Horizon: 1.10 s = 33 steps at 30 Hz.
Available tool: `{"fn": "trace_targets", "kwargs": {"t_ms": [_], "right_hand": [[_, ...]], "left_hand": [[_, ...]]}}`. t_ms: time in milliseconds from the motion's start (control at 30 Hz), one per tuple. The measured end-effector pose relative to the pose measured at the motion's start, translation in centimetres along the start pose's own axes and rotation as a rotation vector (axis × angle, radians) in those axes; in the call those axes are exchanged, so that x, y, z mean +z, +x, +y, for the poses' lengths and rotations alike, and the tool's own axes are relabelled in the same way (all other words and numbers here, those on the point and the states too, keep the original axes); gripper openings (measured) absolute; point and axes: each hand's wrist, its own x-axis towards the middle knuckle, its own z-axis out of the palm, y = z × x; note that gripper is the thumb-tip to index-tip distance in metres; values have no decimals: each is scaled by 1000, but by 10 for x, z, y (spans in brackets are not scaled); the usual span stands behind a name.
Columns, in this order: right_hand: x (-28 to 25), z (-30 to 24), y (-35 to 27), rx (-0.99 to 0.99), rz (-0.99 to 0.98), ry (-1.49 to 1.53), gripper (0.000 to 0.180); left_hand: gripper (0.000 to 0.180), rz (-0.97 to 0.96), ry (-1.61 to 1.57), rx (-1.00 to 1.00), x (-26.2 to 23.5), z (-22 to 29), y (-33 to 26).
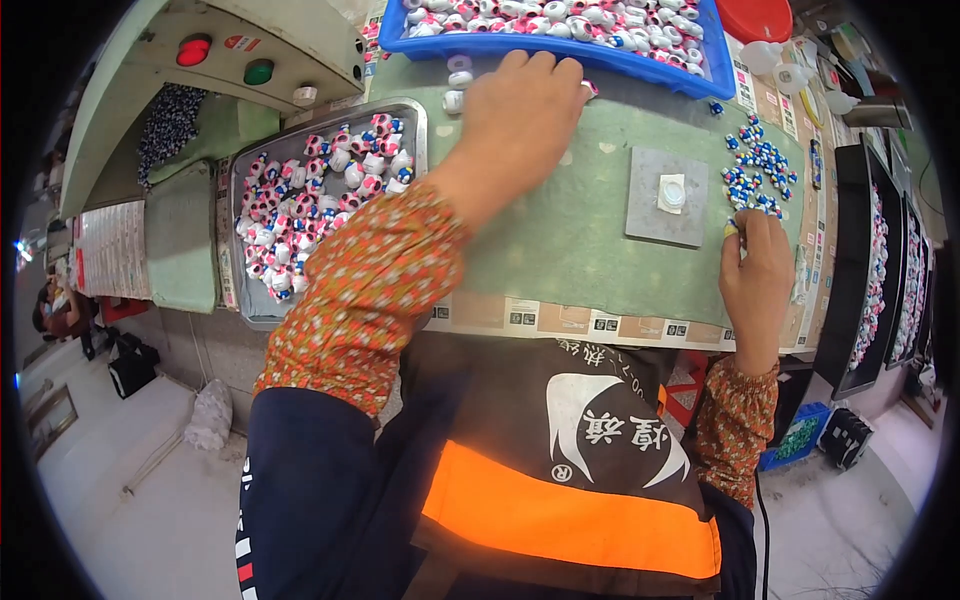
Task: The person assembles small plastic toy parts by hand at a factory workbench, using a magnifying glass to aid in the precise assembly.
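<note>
My left hand [525, 125] reaches over the green mat, its fingers curled down at the near edge of a blue tray [560, 50] heaped with small white-and-pink figure parts. A bit of white and pink [591, 89] shows at its fingertips; the rest is hidden under the hand. Beside it, several white parts [458, 80] stand in a short row. My right hand [757, 265] rests at the near end of a pile of small blue-and-white pieces [757, 165], thumb and fingers drawn together. What they hold is too small to tell. Between the hands lies a square grey plate [645, 215] with a round pale piece [673, 193] on it.
A metal tray [420, 140] of pink, white and blue figures sits at the left. Behind it stands a cream machine housing [270, 45] with red and green lights. Black trays [848, 300] of figures line the right side; white bottles [790, 78] and a red container [757, 20] are far right.
</note>
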Motion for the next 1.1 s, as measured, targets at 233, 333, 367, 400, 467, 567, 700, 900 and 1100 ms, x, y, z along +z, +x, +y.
{"fn": "trace_targets", "kwargs": {"t_ms": [233,333,367,400,467,567,700,900,1100], "right_hand": [[7,-6,-25,24,-27,-103,23],[8,-2,-29,-7,-24,-32,27],[9,-1,-30,-20,-27,-32,28],[9,0,-31,-35,-29,-31,29],[7,4,-31,-41,-40,-19,29],[6,7,-30,-59,-51,-7,28],[6,14,-24,-79,-19,68,21],[1,3,-10,436,-123,909,13],[13,-15,7,300,-102,812,13]], "left_hand": [[19,4,19,48,33,2,11],[24,-48,-105,-20,27,1,5],[26,-92,-150,-63,26,1,2],[29,-135,-193,-106,24,1,0],[29,-221,-415,-199,15,4,-5],[28,-351,-861,-326,1,7,-17],[27,-534,-1261,-369,-27,19,-36],[31,-658,-1698,-669,-40,29,-75],[32,-531,-1904,-791,-32,52,-95]]}}
